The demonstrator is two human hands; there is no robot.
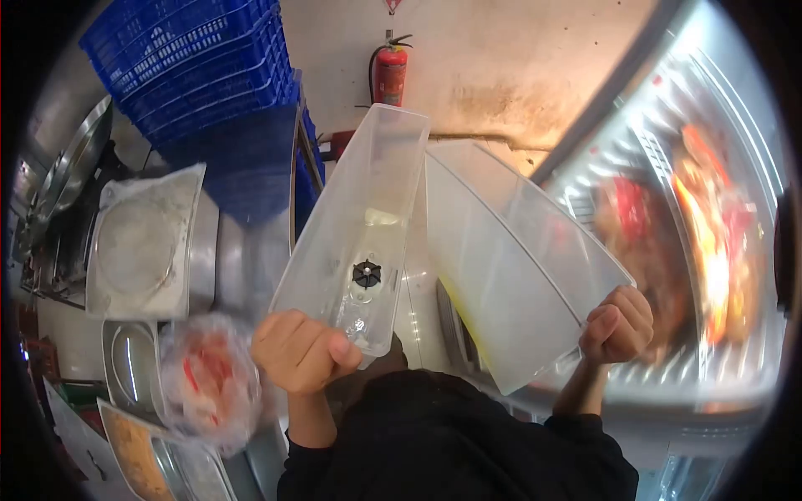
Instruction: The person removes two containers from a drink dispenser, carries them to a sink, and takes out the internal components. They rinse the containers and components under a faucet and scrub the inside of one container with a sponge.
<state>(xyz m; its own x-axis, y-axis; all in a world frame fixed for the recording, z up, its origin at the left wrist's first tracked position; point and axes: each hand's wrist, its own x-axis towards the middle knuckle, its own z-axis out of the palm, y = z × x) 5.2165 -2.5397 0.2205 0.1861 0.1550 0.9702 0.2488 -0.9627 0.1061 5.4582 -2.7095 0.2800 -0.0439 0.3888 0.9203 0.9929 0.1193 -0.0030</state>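
My left hand (305, 351) is closed around the near end of a long, narrow, translucent plastic tank (334, 217). The tank's open top faces me, and a black star-shaped wheel (367, 274) sits on its floor, with a little clear wet-looking shine near it. With fingers curled, my right hand (616, 327) grips the near right corner of a second translucent plastic tank (493, 242), wider in this view and turned with its side toward me. A yellow streak runs along its lower left edge. The two tanks are side by side in front of my chest, their far ends close together.
Stacked blue crates (192, 75) stand at the far left, and a red fire extinguisher (390, 73) hangs on the wall. Metal pans (132, 367) and a plastic bag of reddish food (209, 376) are at left. A lit case (735, 376) with wrapped food curves along the right.
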